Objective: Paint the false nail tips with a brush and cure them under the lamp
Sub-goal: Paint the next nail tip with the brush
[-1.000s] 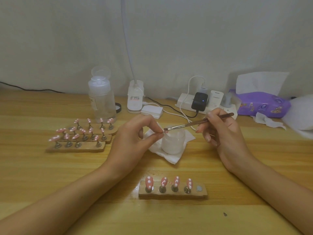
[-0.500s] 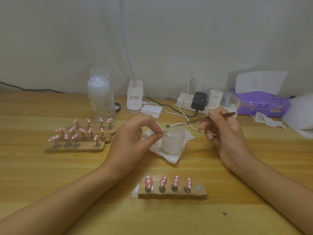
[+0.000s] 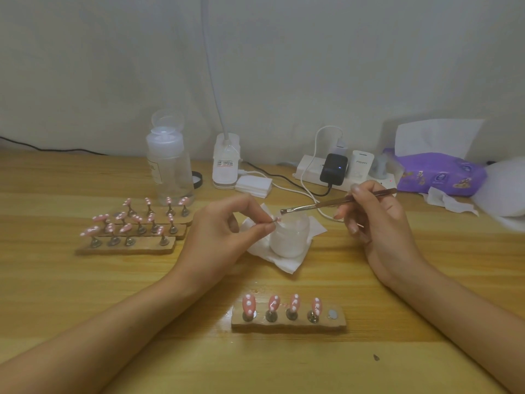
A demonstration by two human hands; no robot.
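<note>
My left hand (image 3: 227, 231) pinches a small pink nail tip on its metal stand (image 3: 275, 220) between thumb and forefinger, over a frosted white jar (image 3: 289, 237). In my right hand (image 3: 377, 223) is a thin metal brush (image 3: 335, 202), gripped like a pen, its bristle end just above the jar's rim and a little apart from the tip. Near the front, a wooden holder (image 3: 288, 322) carries several pink white-dotted tips and has one bare magnet at its right end. The lamp's white base (image 3: 226, 163) and gooseneck stand at the back.
Three wooden holders (image 3: 127, 247) full of pink tips lie at the left. A clear pump bottle (image 3: 169, 166) stands behind them. A power strip (image 3: 341, 173) with chargers and cables, a purple tissue pack (image 3: 437, 174) and loose tissues fill the back right. The jar sits on a folded tissue (image 3: 287, 261).
The brush tip has drawn back from the pinched nail tip, up and to the right, and now hovers over the jar. My left hand has stayed almost still.
</note>
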